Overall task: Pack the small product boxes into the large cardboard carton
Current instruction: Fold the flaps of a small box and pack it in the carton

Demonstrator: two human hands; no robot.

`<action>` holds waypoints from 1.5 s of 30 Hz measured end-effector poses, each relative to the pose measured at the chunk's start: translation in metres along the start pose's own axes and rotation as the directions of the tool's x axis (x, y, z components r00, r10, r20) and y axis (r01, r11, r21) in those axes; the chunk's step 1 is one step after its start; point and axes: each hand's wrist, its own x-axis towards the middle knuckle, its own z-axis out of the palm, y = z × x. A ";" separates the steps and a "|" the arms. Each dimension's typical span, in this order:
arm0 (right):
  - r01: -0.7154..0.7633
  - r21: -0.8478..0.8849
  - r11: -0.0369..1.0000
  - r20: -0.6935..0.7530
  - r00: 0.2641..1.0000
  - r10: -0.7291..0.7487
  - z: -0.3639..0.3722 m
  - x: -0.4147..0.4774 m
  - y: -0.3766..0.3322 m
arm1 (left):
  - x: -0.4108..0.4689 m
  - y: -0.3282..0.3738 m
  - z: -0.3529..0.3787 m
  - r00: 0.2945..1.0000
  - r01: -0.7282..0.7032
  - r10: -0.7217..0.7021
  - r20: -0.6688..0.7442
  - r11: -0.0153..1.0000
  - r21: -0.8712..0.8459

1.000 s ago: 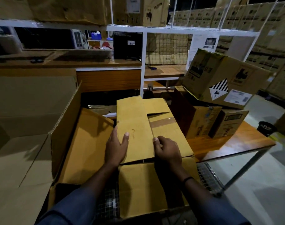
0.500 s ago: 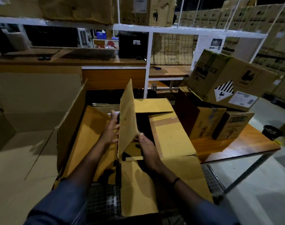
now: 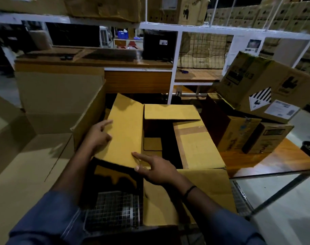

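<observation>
While white metal shelves [image 3: 186, 28] of cartons fill the dim warehouse, the large brown cardboard carton [image 3: 168, 206] stands on a wire-mesh platform [image 3: 111, 209] beside an orange wooden table [image 3: 283, 156]. Its tilted left flap [image 3: 126, 131] covers half the opening; the left hand [image 3: 99, 135] grips its outer edge, and the right hand [image 3: 156, 170] pinches its near corner.

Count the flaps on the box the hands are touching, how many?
4: the left flap being lowered, the far flap, the taped right flap, and the near flap hanging down. None seems hidden.
</observation>
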 end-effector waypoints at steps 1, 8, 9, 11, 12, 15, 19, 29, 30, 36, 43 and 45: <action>0.002 -0.090 0.996 0.006 1.000 -0.001 0.002 -0.001 -0.001 | -0.002 -0.009 0.003 1.000 0.011 -0.008 -0.020 0.990 0.144; 0.057 -0.358 0.932 -0.054 0.995 -0.082 0.017 -0.002 -0.005 | -0.044 -0.039 0.093 0.986 -0.039 -0.007 0.165 0.960 0.278; 0.060 -0.368 0.928 -0.049 0.995 -0.084 0.017 -0.003 -0.005 | -0.044 -0.042 0.103 0.991 -0.036 0.000 0.131 0.961 0.273; 0.076 -0.395 0.915 -0.047 0.994 -0.102 0.016 -0.007 -0.003 | -0.044 -0.042 0.116 0.996 -0.007 -0.012 0.084 0.977 0.214; 0.092 -0.414 0.906 -0.058 0.990 -0.127 0.015 -0.010 0.000 | -0.044 -0.040 0.119 0.997 0.009 -0.023 0.076 0.983 0.184; 0.167 -0.447 0.879 -0.101 0.967 -0.235 0.012 -0.022 0.014 | -0.047 -0.037 0.122 0.992 0.024 -0.041 0.118 0.989 0.143; 0.210 -0.390 0.896 -0.138 0.949 -0.283 0.008 -0.036 0.042 | -0.050 -0.034 0.123 0.987 -0.052 0.012 0.159 0.967 0.250; 0.203 -0.508 0.837 -0.239 0.900 -0.364 -0.009 -0.071 0.122 | -0.046 -0.027 0.127 0.955 -0.148 0.046 0.292 0.928 0.341; 0.177 -0.514 0.839 -0.280 0.890 -0.359 -0.004 -0.068 0.122 | -0.046 -0.026 0.130 0.955 -0.171 0.067 0.288 0.919 0.355; 0.039 -0.465 0.884 -0.432 0.862 -0.265 0.011 -0.049 0.102 | -0.056 -0.041 0.150 0.953 -0.221 0.097 0.286 0.868 0.444; -0.053 -0.448 0.893 -0.453 0.874 -0.175 0.020 -0.035 0.083 | -0.055 -0.034 0.155 0.966 -0.207 0.114 0.233 0.881 0.425; -0.069 -0.459 0.886 -0.443 0.882 -0.161 0.022 -0.032 0.077 | -0.052 -0.034 0.158 0.971 -0.233 0.185 0.154 0.879 0.415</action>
